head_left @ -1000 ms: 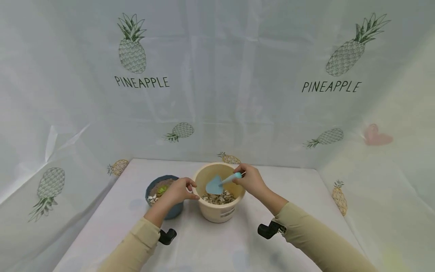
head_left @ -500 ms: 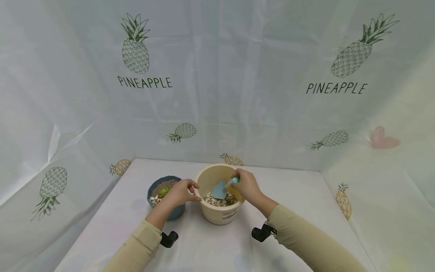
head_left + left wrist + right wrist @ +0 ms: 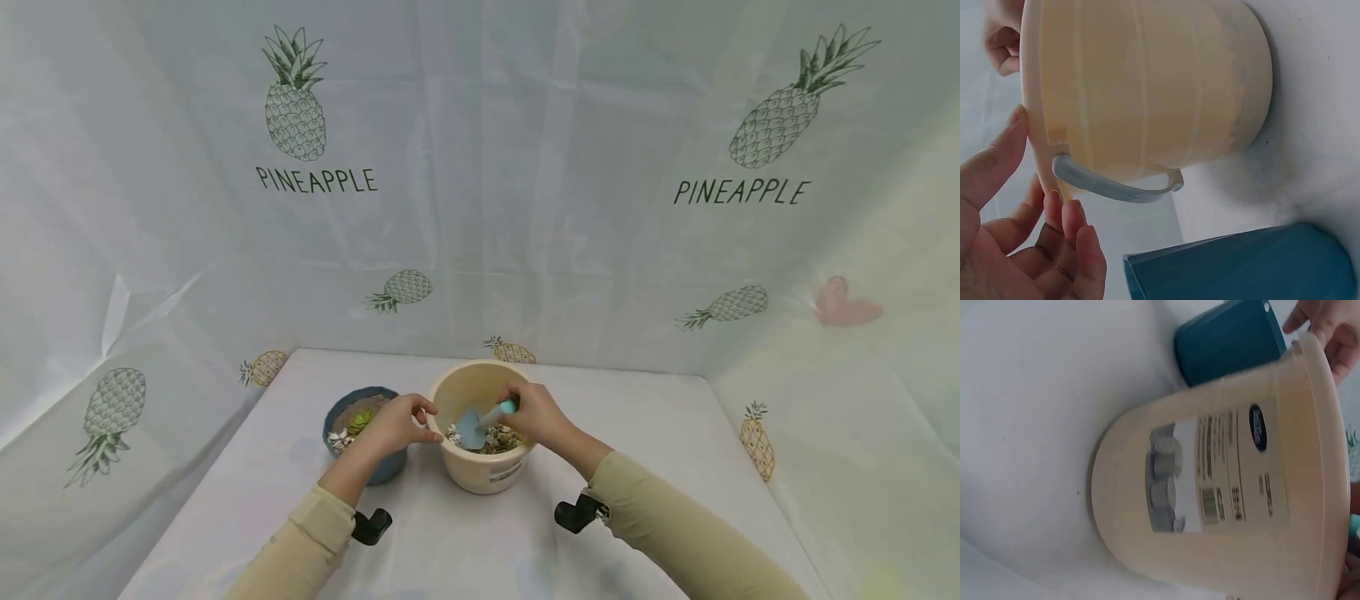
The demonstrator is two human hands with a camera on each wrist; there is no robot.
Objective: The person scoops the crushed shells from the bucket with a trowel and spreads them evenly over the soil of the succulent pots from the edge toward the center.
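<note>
A cream plastic bucket (image 3: pixel 480 478) with a pale grey handle (image 3: pixel 1110 186) stands on the table, with small mixed stones (image 3: pixel 501 440) in its bottom. My left hand (image 3: pixel 397 427) pinches the bucket's left rim between thumb and fingers. Over the bucket's right side, my right hand (image 3: pixel 534 413) grips a light blue hand trowel (image 3: pixel 471 430) by its handle. The trowel's blade points down and left, in among the stones. In the right wrist view the bucket wall, with a printed label (image 3: pixel 1216 472), hides most of the right hand.
Just left of the bucket stands a blue pot (image 3: pixel 386 469), partly behind the left forearm. It holds soil, a green succulent (image 3: pixel 360 420) and whitish stones (image 3: pixel 341 440). A pineapple-print sheet (image 3: pixel 555 208) hangs behind and beside the white table (image 3: pixel 637 417).
My right hand has moved left and lower, over the bucket. The trowel's blade has gone from above the stones down among them. My left hand stays at the rim.
</note>
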